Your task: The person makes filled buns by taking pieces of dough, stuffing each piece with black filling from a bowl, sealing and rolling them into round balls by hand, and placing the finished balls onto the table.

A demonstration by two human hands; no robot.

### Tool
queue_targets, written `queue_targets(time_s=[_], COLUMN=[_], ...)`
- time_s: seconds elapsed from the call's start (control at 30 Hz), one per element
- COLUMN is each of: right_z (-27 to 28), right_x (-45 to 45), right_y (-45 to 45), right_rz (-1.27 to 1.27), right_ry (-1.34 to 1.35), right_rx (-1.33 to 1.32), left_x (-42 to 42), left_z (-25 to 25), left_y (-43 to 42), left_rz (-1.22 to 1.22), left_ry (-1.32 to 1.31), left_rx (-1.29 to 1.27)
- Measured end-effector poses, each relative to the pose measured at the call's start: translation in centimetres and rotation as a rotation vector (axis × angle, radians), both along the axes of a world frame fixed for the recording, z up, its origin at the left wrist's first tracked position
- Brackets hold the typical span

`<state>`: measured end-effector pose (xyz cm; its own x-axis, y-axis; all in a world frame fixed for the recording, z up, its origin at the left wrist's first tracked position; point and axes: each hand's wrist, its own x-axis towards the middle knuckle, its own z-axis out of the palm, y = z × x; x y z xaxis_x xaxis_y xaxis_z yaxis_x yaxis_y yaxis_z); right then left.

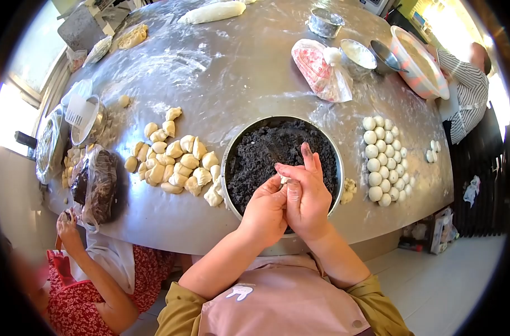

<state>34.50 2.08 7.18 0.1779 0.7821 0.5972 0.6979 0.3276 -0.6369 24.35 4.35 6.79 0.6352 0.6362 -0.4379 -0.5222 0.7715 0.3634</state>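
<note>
My left hand (pixel 264 211) is closed around a small piece of pale dough (pixel 284 180), most of it hidden by the fingers. Against the same dough presses the thumb of my right hand (pixel 309 197), whose upper fingers stretch forward with dark smears on the tips. Both hands are held together over a round metal bowl (pixel 226 178) filled with dark, crumbly filling (pixel 260 151). Left of the bowl lie several cut dough pieces (pixel 176 162). Rows of round white dough balls (pixel 384 159) sit to the right.
A few dough scraps (pixel 349 190) lie beside the bowl. Further back are a tied plastic bag (pixel 322 70), a metal tin (pixel 326 23) and a large basin (pixel 417 61) near a person in stripes (pixel 468 92). At left, a person in red (pixel 104 280) sits by a wrapped dark block (pixel 98 185).
</note>
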Motion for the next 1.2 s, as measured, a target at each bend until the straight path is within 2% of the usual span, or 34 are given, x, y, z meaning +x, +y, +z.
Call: queue_targets(time_s=[0.1, 0.2, 0.3, 0.33, 0.37, 0.43, 0.47, 0.57, 0.63, 0.67, 0.7, 0.8, 0.87, 0.9, 0.97, 1.03, 1.07, 1.1, 1.13, 1.17, 1.2], right_z=[-0.8, -0.9, 0.9, 1.0, 0.2, 0.7, 0.9, 1.7, 1.4, 1.0, 0.7, 1.6, 1.5, 1.3, 0.8, 1.6, 0.3, 0.3, 1.1, 0.5, -0.1], right_x=[-0.3, 0.4, 0.2, 0.2, 0.5, -0.1, 0.1, -0.2, -0.6, -0.4, -0.2, 0.2, 0.2, 0.1, 0.2, -0.6, 0.3, 0.5, 0.9, 1.3, 1.8], right_y=[0.5, 1.1, 1.6, 1.5, 1.0, 0.6, 0.4, -0.1, 0.0, -0.1, -0.1, -0.7, -0.3, -0.1, -0.1, 0.2, 0.8, 1.1, 1.4, 1.7, 2.1], right_rz=[-0.016, 0.007, 0.006, 0.035, 0.082, 0.212, 0.355, 0.367, 0.346, 0.327, 0.309, 0.171, 0.113, 0.089, 0.057, 0.132, 0.247, 0.160, 0.102, 0.069, 0.035], right_ry=[0.030, 0.365, 1.157, 1.124, 0.878, 0.846, 0.968, 0.769, 0.813, 0.872, 0.931, 0.811, 0.711, 0.659, 0.400, 0.228, 0.117, 0.094, 0.201, 0.203, 0.204], right_rx=[0.062, -0.004, -0.062, -0.099, -0.105, -0.113, -0.126, -0.188, -0.197, -0.236, -0.276, -0.441, -0.282, -0.204, -0.174, -0.156, -0.085, -0.198, -0.264, -0.222, -0.181], left_x=[0.1, 1.3, 1.7, 1.5, 1.1, 1.0, 0.8, 0.3, 0.5, 0.6, 0.2, -0.2, 0.4, 0.9, 0.5, 1.0, 1.1, 1.1, 0.6, 1.0, 1.3], left_z=[0.0, 2.1, 2.1, 1.4, 0.3, 0.7, 0.6, 0.1, -0.5, -1.2, -1.3, -1.0, -0.7, 0.5, 1.0, 1.1, 0.9, 0.7, 0.9, -0.2, -0.2], left_y=[0.4, -0.1, -1.0, -0.9, -0.7, -0.7, -0.6, 0.2, 0.6, 0.7, 1.0, 0.3, -0.2, -0.1, 1.1, 0.8, 0.7, 0.6, -0.3, -0.9, -1.0], left_rz=[-0.033, 0.121, 0.312, 0.216, 0.108, 0.178, 0.214, 0.326, 0.417, 0.461, 0.386, 0.217, 0.279, 0.348, 0.206, 0.120, 0.102, 0.079, -0.042, 0.057, 0.092], left_ry=[0.096, 0.106, -0.141, 0.063, 0.114, 0.096, 0.205, 0.524, 0.719, 0.781, 0.784, 0.568, 0.462, 0.352, 0.217, 0.253, 0.179, 0.105, 0.199, 0.183, 0.151], left_rx=[0.085, -0.005, 0.160, 0.474, 0.643, 0.611, 0.757, 1.190, 1.477, 1.529, 1.586, 1.316, 1.104, 0.832, 0.662, 0.716, 0.772, 0.826, 0.656, 0.749, 0.729])
